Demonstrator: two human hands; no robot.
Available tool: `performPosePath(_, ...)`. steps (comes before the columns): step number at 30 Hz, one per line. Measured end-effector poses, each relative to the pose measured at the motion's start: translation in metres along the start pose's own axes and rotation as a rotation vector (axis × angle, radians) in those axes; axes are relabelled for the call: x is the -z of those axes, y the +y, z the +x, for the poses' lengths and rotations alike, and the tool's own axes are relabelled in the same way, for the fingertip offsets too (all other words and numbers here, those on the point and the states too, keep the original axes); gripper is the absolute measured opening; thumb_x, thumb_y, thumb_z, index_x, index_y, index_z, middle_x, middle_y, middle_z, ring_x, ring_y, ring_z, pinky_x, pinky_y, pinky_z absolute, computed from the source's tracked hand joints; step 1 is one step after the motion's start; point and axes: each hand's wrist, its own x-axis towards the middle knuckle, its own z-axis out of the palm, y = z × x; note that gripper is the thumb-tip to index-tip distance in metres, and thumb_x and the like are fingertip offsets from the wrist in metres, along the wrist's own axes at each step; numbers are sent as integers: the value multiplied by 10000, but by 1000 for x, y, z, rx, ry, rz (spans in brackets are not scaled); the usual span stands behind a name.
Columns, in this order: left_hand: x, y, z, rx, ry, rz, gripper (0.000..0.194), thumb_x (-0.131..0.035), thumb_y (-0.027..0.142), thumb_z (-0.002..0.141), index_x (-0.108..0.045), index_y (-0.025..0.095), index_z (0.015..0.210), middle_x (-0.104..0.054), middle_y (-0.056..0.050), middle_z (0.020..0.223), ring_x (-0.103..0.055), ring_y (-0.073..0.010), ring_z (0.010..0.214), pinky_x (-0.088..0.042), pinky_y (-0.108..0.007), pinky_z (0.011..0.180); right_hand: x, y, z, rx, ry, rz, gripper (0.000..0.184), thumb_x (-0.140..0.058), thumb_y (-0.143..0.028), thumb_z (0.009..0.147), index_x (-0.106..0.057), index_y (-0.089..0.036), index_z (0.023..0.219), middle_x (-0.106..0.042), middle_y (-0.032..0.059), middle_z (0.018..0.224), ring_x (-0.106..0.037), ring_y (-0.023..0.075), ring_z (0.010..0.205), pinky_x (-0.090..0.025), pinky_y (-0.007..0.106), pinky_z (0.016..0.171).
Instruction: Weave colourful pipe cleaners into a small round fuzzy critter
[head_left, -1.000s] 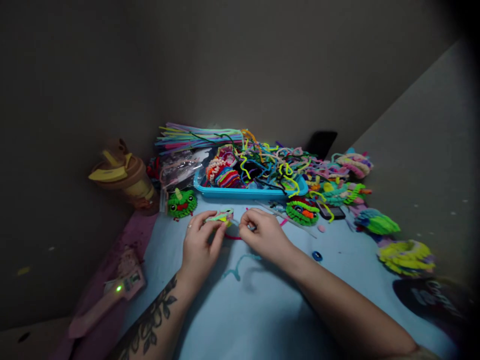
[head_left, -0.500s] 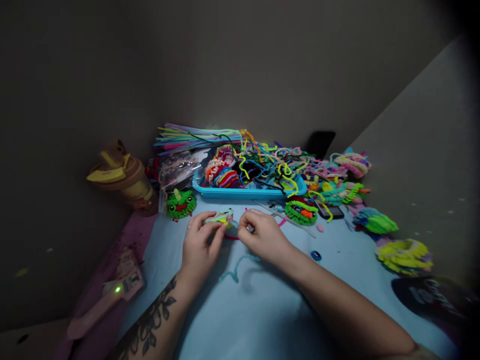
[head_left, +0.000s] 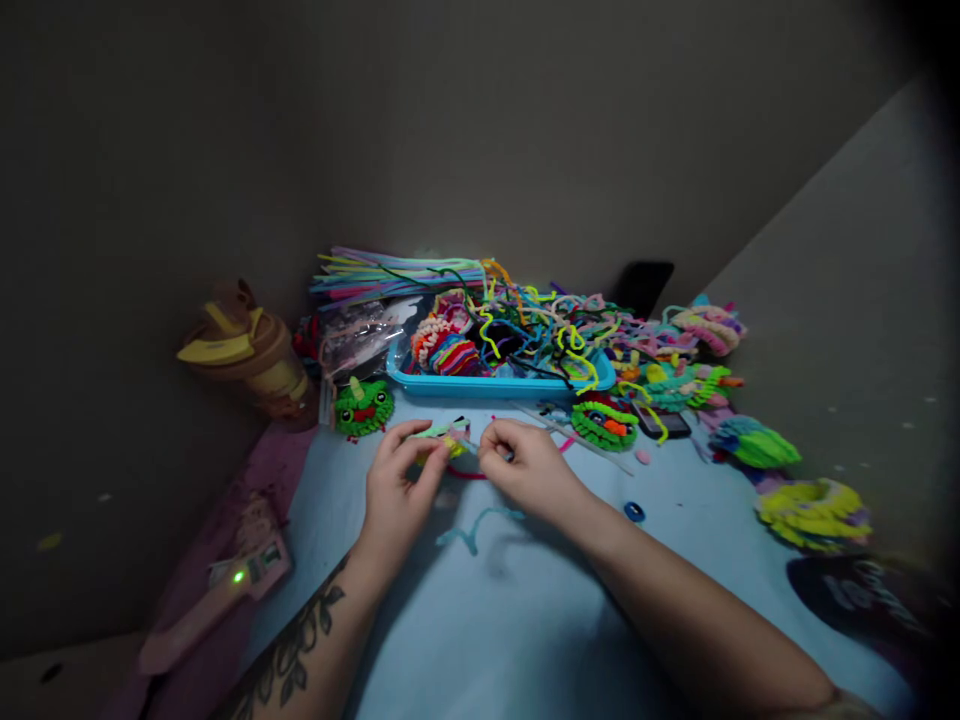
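Note:
Between the thumb and fingers of my left hand (head_left: 397, 485) is a small green and yellow fuzzy pipe-cleaner piece (head_left: 454, 444). My right hand (head_left: 531, 468) is closed in a pinch just to its right, on a thin light-blue strand (head_left: 470, 447) that reaches toward the piece. The fingers partly hide both things. A pink pipe cleaner (head_left: 469, 476) lies on the table under my hands. Nearer to me, a bent light-blue pipe cleaner (head_left: 470, 540) rests on the light-blue cloth (head_left: 480, 640).
A blue tray (head_left: 495, 386) piled with pipe cleaners stands behind my hands. Green fuzzy faces sit at left (head_left: 364, 408) and right (head_left: 604, 425), near a phone (head_left: 666, 425). A lidded cup (head_left: 259, 365) and pink device (head_left: 217, 610) stand left. A blue round item (head_left: 634, 512) lies right.
Both hands stay in nearly the same place. The green and yellow piece has turned slightly in my left fingers, showing more yellow below. The view has shifted a little.

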Motion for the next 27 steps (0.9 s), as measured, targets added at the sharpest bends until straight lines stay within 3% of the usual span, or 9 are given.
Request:
performPosePath(4,0,1,1,22,-7,-20,102,-599,242,828,-683,194,795,-632,-54,960,-600,-179,967,-495,-323,841,2,-1,1,-120,-55,109,98,-469,-182,672,-479,-184,574,-436,-45,526,-401,104,524,-289,202,486)
performPosePath(19,0,0,-1,-29,-19,8,91,-592,227,832,-676,195,819,-617,-61,1007,-595,-182,972,-490,-343,857,0,0,0,-98,-23,118,105,-475,-181,687,-492,-181,584,-451,-40,546,-415,106,541,-297,199,497)
performPosePath(24,-1,-2,-6,-139,-83,47,59,-612,208,814,-668,199,831,-601,-74,1057,-582,-200,994,-479,-377,877,0,0,-1,32,-8,-7,115,-490,-136,705,-501,-181,599,-521,-17,609,-480,125,608,-336,216,559)
performPosePath(27,-2,-1,-7,-130,-93,53,68,-596,214,825,-661,201,839,-601,-78,1057,-581,-204,1000,-480,-386,884,2,-1,-2,122,16,-67,125,-503,-112,722,-516,-179,617,-549,-3,645,-512,136,652,-356,226,591)
